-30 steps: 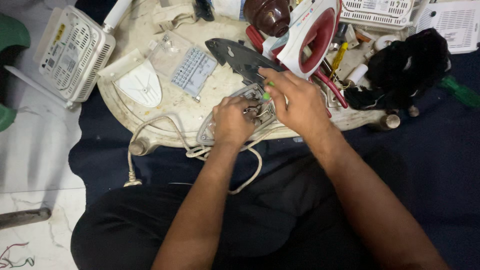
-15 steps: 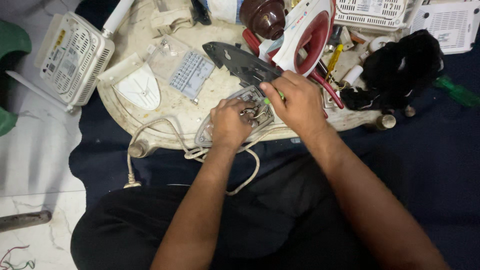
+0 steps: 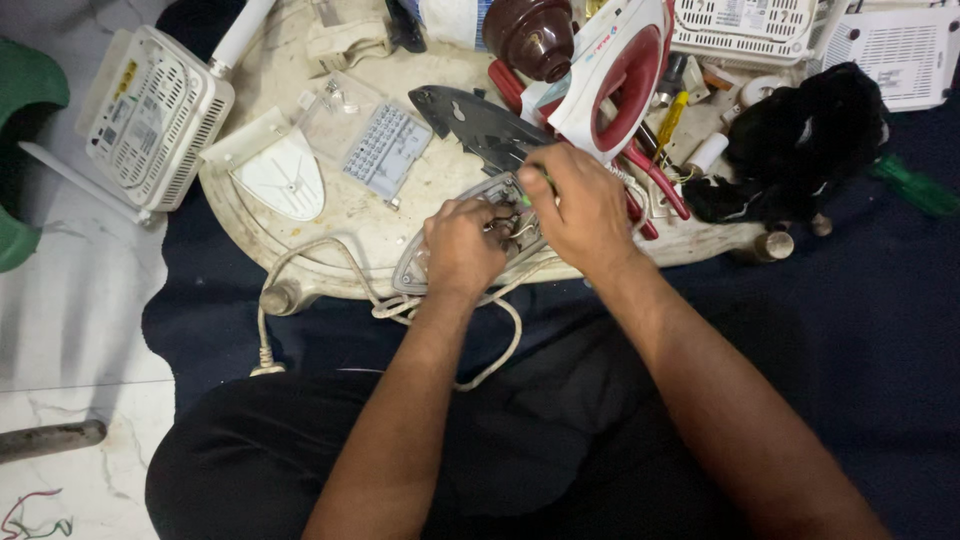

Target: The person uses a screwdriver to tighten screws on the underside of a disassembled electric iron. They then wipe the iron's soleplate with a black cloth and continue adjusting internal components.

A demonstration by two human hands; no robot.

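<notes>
An opened clothes-iron base [image 3: 420, 268] with bare wiring lies near the front edge of a round, worn white tray-table [image 3: 360, 215]. My left hand [image 3: 463, 245] rests on the base and pinches its wires. My right hand [image 3: 578, 205] is closed around a small green-tipped tool, its tip down in the wiring. A white power cord [image 3: 300, 262] loops from the base over the table edge onto my lap. A dark grey soleplate [image 3: 480, 125] lies just behind my hands. The red and white iron housing [image 3: 620, 75] leans beside it.
A white iron cover [image 3: 280, 180] and a clear plastic parts box [image 3: 385, 150] lie at the left of the table. White routers [image 3: 150, 115] [image 3: 750, 25] flank it. Red-handled pliers [image 3: 655, 180], a yellow screwdriver [image 3: 670, 120] and a black cloth [image 3: 800, 140] crowd the right. A brown dome-shaped object [image 3: 530, 35] stands at the back.
My right hand has shifted slightly left and down over the wiring. The view has drifted a little; my left hand stays on the iron base.
</notes>
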